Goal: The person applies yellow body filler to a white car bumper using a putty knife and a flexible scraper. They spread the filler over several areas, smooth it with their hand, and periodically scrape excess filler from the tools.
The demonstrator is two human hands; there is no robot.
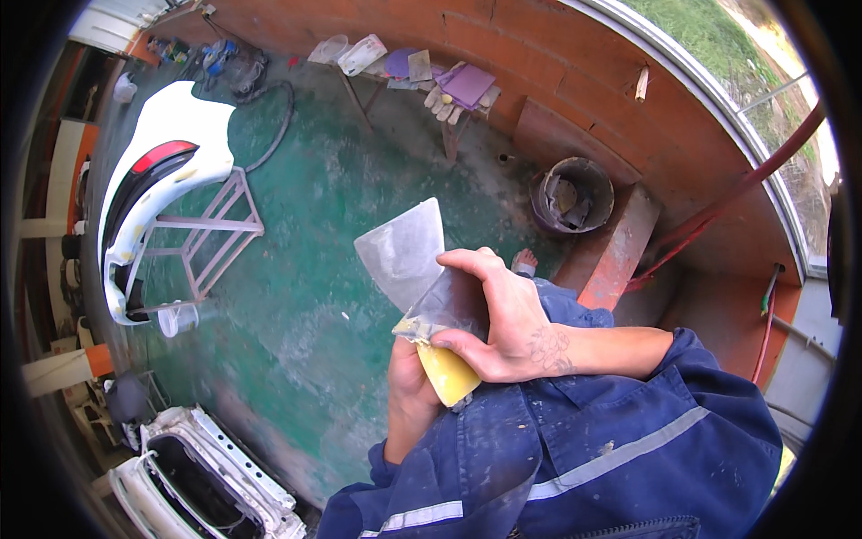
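Both my hands meet in front of my dark blue work jacket [495, 445]. My right hand [498, 316] bends a thin grey sheet [404, 249] between thumb and fingers, its upper half fanning out to the left. Yellowish, putty-like residue [414, 329] is crusted along the sheet's lower edge. Just under that edge, a yellow flat piece [448, 370] slants down to the right; its exact kind is unclear. My left hand [409, 381] is behind the yellow piece and appears to grip it. The left fingers are mostly hidden.
A white car body panel [185, 114] with a red lamp rests on a metal stand [209, 222]. A white bucket [178, 319] stands below. Gloves and purple sheets [466, 85] cover a bench by the wall. A waste drum [572, 195] is ahead; another car part [215, 471] lies lower left.
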